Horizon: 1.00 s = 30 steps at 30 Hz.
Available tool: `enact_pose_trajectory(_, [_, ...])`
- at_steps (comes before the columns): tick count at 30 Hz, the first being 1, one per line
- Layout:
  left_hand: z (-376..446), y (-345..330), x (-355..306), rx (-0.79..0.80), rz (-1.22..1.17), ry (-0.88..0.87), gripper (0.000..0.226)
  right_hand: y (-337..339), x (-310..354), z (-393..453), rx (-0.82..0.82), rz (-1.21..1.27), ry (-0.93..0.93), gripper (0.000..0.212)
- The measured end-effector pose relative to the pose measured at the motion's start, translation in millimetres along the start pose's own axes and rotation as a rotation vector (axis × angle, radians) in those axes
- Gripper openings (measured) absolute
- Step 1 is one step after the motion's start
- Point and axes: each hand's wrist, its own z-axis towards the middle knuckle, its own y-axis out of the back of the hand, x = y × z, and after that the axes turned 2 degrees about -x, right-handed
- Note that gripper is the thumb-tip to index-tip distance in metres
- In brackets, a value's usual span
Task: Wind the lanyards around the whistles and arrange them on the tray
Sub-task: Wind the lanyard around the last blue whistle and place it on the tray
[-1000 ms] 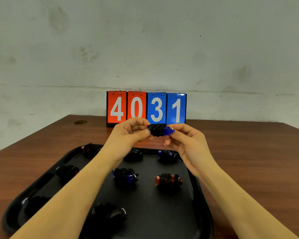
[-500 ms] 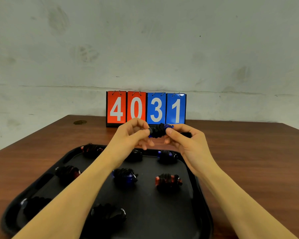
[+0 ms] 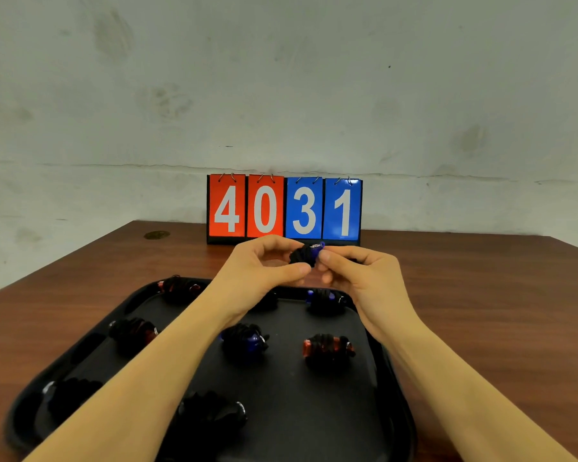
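8 lanyard-wound whistles lie on the black plastic tray [image 3: 394,378]; my left hand [image 3: 257,271] and right hand [image 3: 357,278] pinch a 9th, blue whistle wrapped in black lanyard [image 3: 306,254], above its far edge.

Blue whistle [image 3: 307,254] rolled in the grip: long axis now points toward the scoreboard [image 3: 284,210], blue tip on the far side. Left hand [image 3: 264,266] fingers opened slightly; both hands drifted toward scoreboard.

Showing two bare forearms, sleeveless as far as the near edge. Wearing nothing on the wrists: no watch, band or glove. Bearing no rings on the slim-fingered bare left hand [image 3: 264,265] or the slim-fingered bare right hand [image 3: 357,275]. Showing short, unpainted nails.
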Motion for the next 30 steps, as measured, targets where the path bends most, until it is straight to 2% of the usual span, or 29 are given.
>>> enact_pose_trajectory(4, [0.3, -0.7, 1.6, -0.095, 0.123, -0.073, 0.028, -1.8, -2.6, -1.1, 0.006, -0.087, 0.021, 0.01])
enact_pose_trajectory(7, [-0.6, -0.6, 0.0, -0.117, 0.189, -0.124, 0.028, -4.6, -3.9, -2.2, 0.018, -0.267, 0.087, 0.009])
enact_pose_trajectory(14, [-0.3, -1.0, 2.9, -0.071, 0.364, -0.234, 0.042, -6.0, -0.5, -4.1, -0.032, -0.609, 0.23, 0.009])
enact_pose_trajectory(17, [-0.3, 0.7, 4.4, -0.082, 0.464, -0.268, 0.036, -7.8, -0.5, -6.5, -0.026, -0.687, 0.286, 0.014])
enact_pose_trajectory(23, [-0.3, -0.5, 4.4, -0.144, 0.52, -0.299, 0.029, -10.5, -1.9, -8.8, -0.035, -0.707, 0.377, 0.018])
enact_pose_trajectory(30, [-1.7, -5.9, 6.4, -0.065, 0.519, -0.319, 0.031, -11.3, -2.9, -9.2, -0.074, -0.599, 0.32, 0.014])
